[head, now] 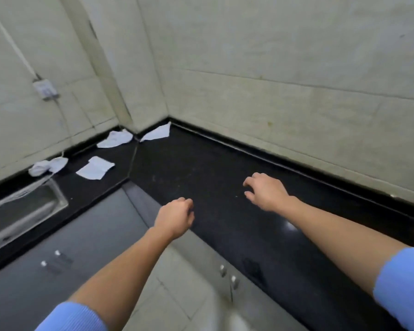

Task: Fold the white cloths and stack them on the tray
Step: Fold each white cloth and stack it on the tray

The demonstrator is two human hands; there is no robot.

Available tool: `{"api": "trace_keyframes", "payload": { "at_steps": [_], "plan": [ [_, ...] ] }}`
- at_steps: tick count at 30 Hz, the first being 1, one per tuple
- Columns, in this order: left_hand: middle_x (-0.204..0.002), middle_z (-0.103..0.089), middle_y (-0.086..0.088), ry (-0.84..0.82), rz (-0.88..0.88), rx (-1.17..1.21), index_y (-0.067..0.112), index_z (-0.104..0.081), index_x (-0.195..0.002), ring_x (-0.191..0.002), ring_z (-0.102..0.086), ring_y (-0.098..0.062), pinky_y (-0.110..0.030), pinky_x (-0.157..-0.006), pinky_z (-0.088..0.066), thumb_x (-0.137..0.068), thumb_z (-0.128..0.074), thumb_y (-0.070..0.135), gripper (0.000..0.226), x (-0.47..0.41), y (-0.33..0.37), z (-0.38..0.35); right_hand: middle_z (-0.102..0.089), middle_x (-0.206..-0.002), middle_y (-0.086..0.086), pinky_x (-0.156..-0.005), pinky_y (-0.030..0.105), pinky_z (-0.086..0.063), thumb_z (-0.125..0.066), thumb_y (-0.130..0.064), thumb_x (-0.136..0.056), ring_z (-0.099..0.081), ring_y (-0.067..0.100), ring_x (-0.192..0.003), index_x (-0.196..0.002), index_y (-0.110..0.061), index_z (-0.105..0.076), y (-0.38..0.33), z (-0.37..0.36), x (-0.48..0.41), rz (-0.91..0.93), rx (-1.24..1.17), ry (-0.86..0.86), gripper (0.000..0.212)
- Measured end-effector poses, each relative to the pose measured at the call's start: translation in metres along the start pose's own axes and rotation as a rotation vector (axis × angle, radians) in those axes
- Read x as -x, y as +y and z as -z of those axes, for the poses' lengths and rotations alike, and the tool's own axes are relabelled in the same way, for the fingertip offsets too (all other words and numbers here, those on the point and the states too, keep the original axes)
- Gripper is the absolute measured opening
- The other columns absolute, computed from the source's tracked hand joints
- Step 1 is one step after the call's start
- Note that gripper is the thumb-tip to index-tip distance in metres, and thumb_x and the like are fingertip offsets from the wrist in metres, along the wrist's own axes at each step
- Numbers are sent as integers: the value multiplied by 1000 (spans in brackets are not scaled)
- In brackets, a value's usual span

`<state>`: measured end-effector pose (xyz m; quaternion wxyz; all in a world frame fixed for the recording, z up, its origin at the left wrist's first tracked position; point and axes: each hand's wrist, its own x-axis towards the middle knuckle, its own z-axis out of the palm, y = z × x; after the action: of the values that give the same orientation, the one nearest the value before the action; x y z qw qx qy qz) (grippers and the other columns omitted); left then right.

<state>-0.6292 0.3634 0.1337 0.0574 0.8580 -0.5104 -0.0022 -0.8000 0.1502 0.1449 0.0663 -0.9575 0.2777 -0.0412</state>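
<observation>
- A black polished stone L-shaped countertop (pixel 201 168) is seen running along two pale tiled walls (pixel 285 56) and meeting in a far corner; grey cabinet doors (pixel 77 237) are seen below it.
- A steel tray-like basin (pixel 55 199) is set at the left end of the counter; whether it is the tray of the task cannot be told.
- Four white cloths are spread over the far left leg of the counter, all well apart from both hands:
  - a flat white rectangular cloth (pixel 95 168) is laid nearest, with its long axis running diagonally from near left to far right;
  - a rumpled white cloth (pixel 115 139) is seen beyond it, against the wall;
  - a white cloth lying against the corner (pixel 157 133) is placed farthest right of the four;
  - a bunched white cloth (pixel 48 166) is lying just beside the basin's far edge.
- The left hand (pixel 175 217) is held over the counter's front edge, fingers curled loosely inward and nothing held.
- The right hand (pixel 265 191) is held low over bare counter, fingers spread and slightly bent, nothing held; contact with the stone cannot be told.
- The cloths are judged to lie forward and to the left of both hands, so the left hand is the nearer, and the flat rectangular cloth is the shortest reach.
- No cloth is yet folded or stacked.
</observation>
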Motion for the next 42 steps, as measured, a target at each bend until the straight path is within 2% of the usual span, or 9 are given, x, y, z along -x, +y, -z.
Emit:
{"api": "trace_keyframes", "payload": {
  "at_steps": [5,10,18,24,28,34,42],
  "plan": [
    [-112,-62,-5,11,176,17,18,-58,-113,-101,-60,-28,-38,-81,-50,-90,-49,28,27,22,-100,2,-54,-122,0,-81,36,-48,-50,-38,-94,-53,22,-112,-126,-25,-55,-89,-20,-71,166,8,-50,34],
    [-112,-62,-6,-4,277,22,17,-58,-114,-102,-60,-28,-37,-81,-50,-90,-48,28,28,17,-171,-1,-54,-122,0,-83,38,-50,-51,-39,-94,-54,22,-111,-127,-26,-54,-151,-43,-146,252,22,-111,35],
    [-117,-60,-5,-3,415,4,19,-57,-117,-107,-58,-26,-36,-83,-47,-90,-48,29,30,-58,-290,14,-54,-123,1,-83,37,-50,-54,-39,-93,-56,22,-110,-129,-26,-52,-226,-80,-302,313,-1,-205,38],
    [-111,-59,-2,-2,482,21,20,-57,-115,-103,-58,-26,-36,-79,-46,-91,-47,31,28,-107,-356,20,-56,-121,2,-84,39,-51,-55,-37,-92,-57,24,-107,-127,-25,-54,-262,-92,-399,324,9,-262,37],
    [-104,-59,-2,-8,492,45,20,-57,-105,-98,-59,-27,-36,-76,-46,-90,-48,31,21,-138,-399,18,-55,-121,2,-84,38,-51,-55,-37,-92,-58,24,-107,-128,-25,-54,-284,-107,-452,330,15,-284,38],
    [-108,-60,-3,-49,437,71,19,-56,-107,-98,-58,-27,-37,-77,-47,-92,-47,31,22,-203,-487,5,-55,-117,1,-81,36,-51,-57,-38,-91,-59,22,-101,-125,-25,-54,-320,-141,-535,259,11,-304,36],
    [-110,-60,-2,-77,315,120,17,-57,-113,-104,-57,-24,-38,-82,-47,-93,-47,29,26,-309,-608,3,-55,-121,3,-83,37,-49,-55,-40,-91,-57,24,-107,-126,-25,-53,-355,-174,-632,87,-6,-328,38]
  ]
}}
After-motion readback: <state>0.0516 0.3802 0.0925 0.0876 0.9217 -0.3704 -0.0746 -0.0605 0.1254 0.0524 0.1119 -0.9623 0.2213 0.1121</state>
